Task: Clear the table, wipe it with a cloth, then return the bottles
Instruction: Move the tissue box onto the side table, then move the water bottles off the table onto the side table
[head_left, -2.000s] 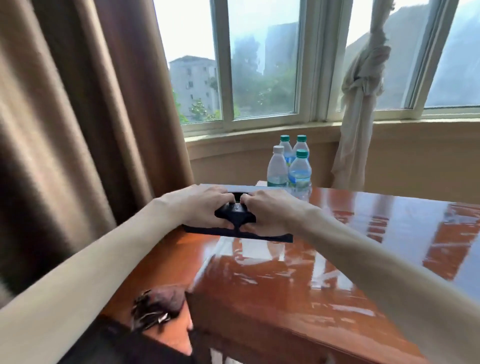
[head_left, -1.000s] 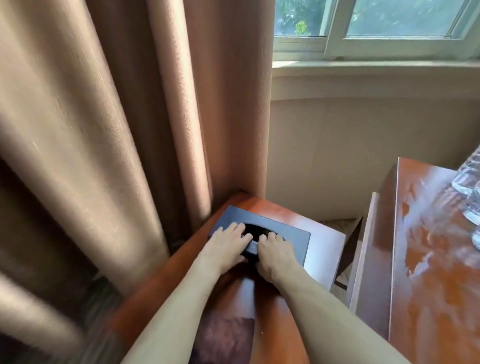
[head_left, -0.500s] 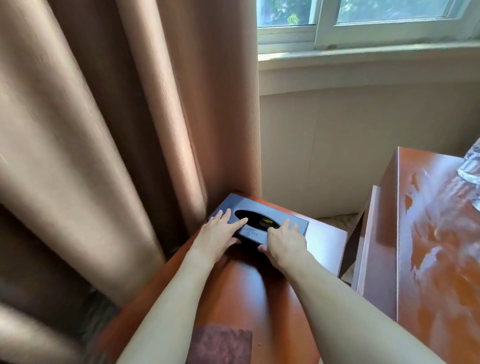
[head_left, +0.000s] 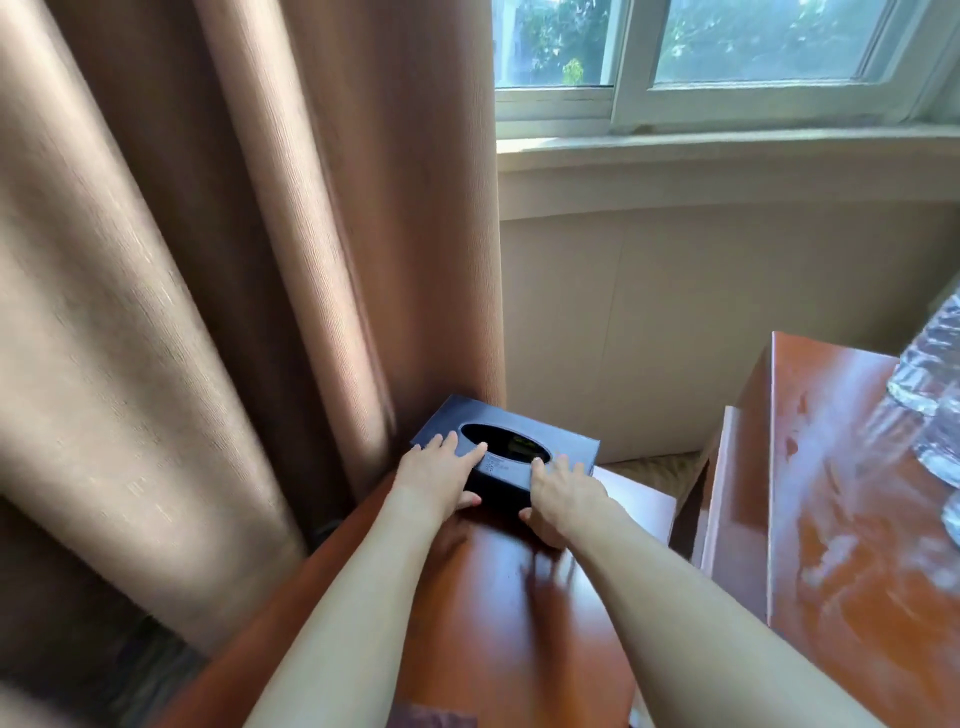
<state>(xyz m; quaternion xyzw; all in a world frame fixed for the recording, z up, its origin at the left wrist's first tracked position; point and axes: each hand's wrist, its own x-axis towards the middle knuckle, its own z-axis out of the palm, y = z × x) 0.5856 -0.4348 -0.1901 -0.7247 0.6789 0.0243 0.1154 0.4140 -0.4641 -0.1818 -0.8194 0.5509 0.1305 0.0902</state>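
Where both hands (head_left: 498, 483) rest, tissue box (head_left: 506, 451) beneath.

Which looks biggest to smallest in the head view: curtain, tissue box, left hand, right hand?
1. Curtain, by far the largest.
2. Tissue box.
3. Left hand and right hand look about alike, so no ranking between them.

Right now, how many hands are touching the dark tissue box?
2. The left hand lies on the near left part of the tissue box, and the right hand on its near right part. Each thumb is at the box's near side.
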